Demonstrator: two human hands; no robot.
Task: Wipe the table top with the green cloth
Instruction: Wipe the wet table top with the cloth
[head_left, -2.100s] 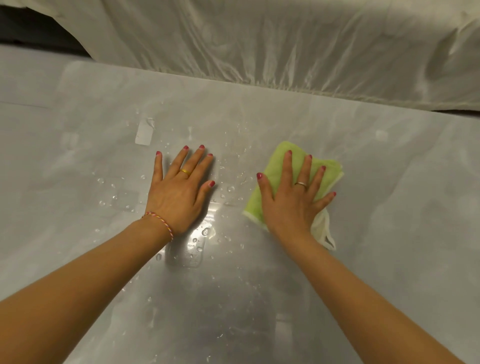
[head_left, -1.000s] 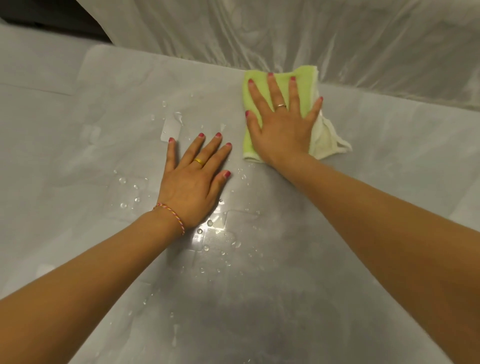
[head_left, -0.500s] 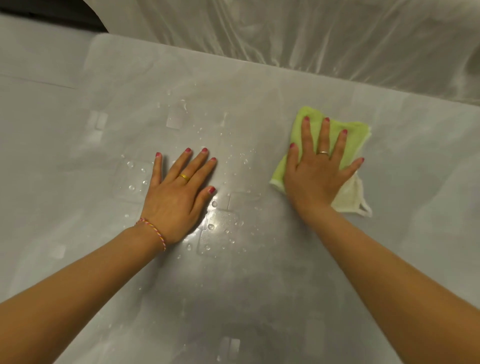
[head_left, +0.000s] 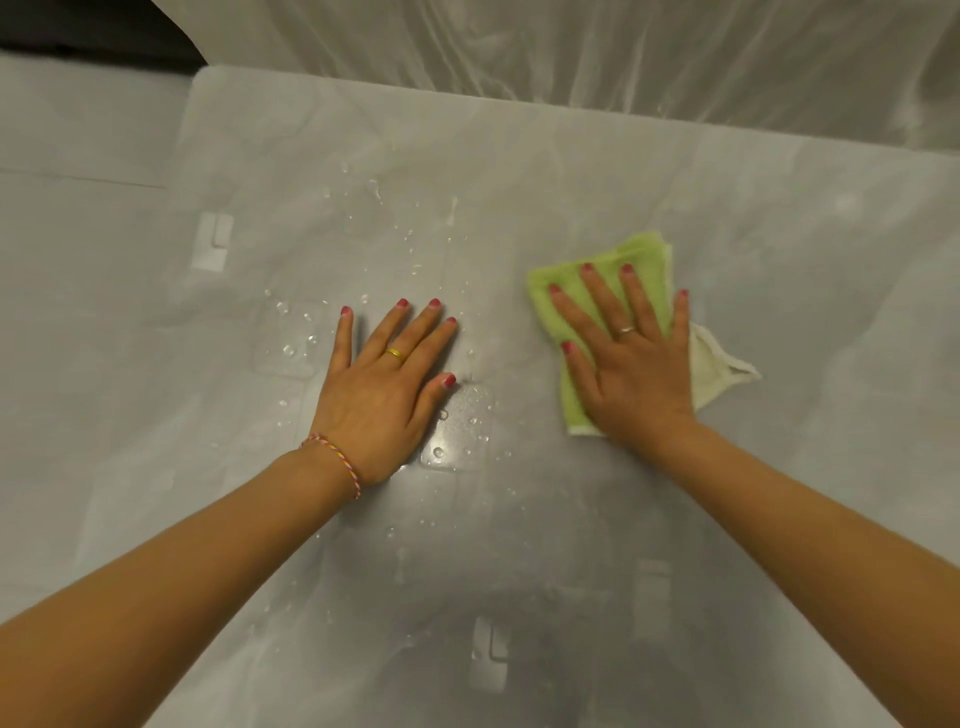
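A pale grey, glossy table top (head_left: 597, 182) fills the view, seen from above; behind its far edge hangs a creased sheet of translucent plastic (head_left: 571, 47), and a strip of dark background shows at the upper left corner. Scattered water drops (head_left: 457, 421) lie on the middle of the table, most of them around and beyond the left hand. The left hand (head_left: 382, 395) lies palm down directly on the wet surface, fingers straight and slightly spread, holding nothing; it wears a gold ring (head_left: 396, 354) and, at the wrist, a braided bracelet (head_left: 337, 462) of red and yellow thread. The right hand (head_left: 631, 364) lies palm down on the green cloth (head_left: 644, 265), fingers straight and fanned, pressing the cloth flat against the table rather than gripping it; a thin ring (head_left: 627, 329) shows on one finger. The cloth is folded, lies right of centre on the table, and extends past the fingertips towards the far edge; a whitish corner (head_left: 722, 371) of it sticks out to the right of the hand. The two hands lie side by side, apart, with wet table between them. Both forearms are bare.
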